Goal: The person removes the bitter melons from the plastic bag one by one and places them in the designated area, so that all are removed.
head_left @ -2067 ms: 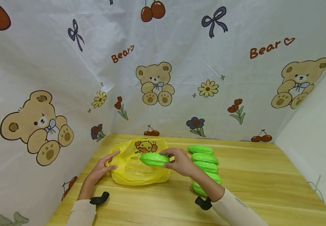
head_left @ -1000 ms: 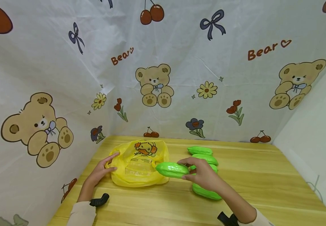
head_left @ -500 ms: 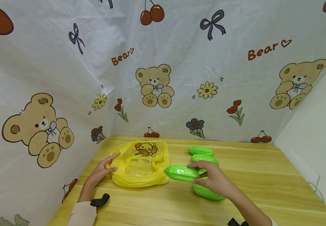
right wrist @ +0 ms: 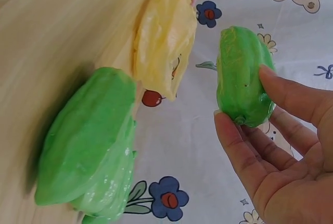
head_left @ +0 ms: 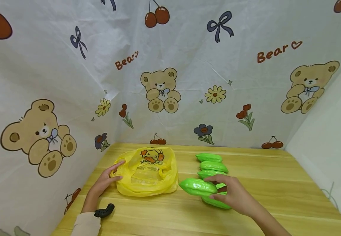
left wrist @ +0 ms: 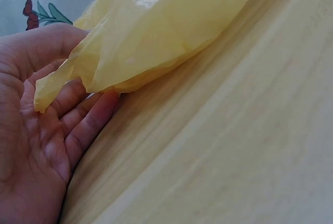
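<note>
My right hand (head_left: 232, 193) pinches a glossy green ridged fruit (head_left: 197, 187), shaped like a star fruit or small papaya, between thumb and fingers. The fruit hangs above the near part of a row of similar green fruits (head_left: 213, 167) and partly covers them. In the right wrist view, the held fruit (right wrist: 243, 78) is off the table, its blunt end against the fingers. My left hand (head_left: 104, 180) holds the left rim of a yellow plastic bag (head_left: 147, 189) with its mouth spread. In the left wrist view, thin yellow plastic (left wrist: 156, 36) passes between the fingers.
The wooden table (head_left: 276, 186) is bounded by a white printed cloth (head_left: 188, 118) at the back and left. A plain white panel (head_left: 330, 137) stands at the right. The bag bears a duck print and lies left of the row.
My right hand has carried the green fruit from over the bag's mouth rightward and nearer, to above the row. The left hand stays on the bag's rim.
</note>
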### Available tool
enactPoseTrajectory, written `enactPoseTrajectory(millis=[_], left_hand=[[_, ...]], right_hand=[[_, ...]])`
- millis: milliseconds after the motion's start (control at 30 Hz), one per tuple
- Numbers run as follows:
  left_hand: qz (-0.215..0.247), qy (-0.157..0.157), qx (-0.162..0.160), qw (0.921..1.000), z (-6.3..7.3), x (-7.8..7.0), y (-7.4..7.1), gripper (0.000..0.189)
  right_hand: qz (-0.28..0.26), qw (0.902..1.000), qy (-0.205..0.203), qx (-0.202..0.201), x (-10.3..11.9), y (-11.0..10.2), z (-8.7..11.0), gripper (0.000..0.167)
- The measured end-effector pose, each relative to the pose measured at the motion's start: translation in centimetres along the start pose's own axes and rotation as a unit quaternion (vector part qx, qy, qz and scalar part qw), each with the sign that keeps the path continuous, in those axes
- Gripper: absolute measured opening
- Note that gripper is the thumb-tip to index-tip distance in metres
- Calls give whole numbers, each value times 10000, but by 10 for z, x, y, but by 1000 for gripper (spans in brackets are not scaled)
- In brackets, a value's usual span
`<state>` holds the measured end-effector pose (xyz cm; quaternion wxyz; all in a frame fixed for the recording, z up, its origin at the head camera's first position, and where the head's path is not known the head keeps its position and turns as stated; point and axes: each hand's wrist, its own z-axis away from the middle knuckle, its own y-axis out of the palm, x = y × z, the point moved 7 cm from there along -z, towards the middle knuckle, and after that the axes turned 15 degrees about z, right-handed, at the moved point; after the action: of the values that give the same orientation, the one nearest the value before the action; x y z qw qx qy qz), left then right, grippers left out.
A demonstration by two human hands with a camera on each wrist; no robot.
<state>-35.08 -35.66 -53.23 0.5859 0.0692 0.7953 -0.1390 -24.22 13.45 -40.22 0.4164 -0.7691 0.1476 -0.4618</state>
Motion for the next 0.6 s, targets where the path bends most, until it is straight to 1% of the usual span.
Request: enactPoseTrajectory(millis=[267,467,600], left_hand=[[1,30,13,10000,-1,0,2,64],[-78,69,48,9999,1,1,1,64],[-96,39,-12,9999,0,1,0,63]], right_hand=[[-12,9997,167,182,-12,7,16,45],[-150,9990,236,343,-18,13,24,46],[-147,9986,322,405,-22,16,29,46]])
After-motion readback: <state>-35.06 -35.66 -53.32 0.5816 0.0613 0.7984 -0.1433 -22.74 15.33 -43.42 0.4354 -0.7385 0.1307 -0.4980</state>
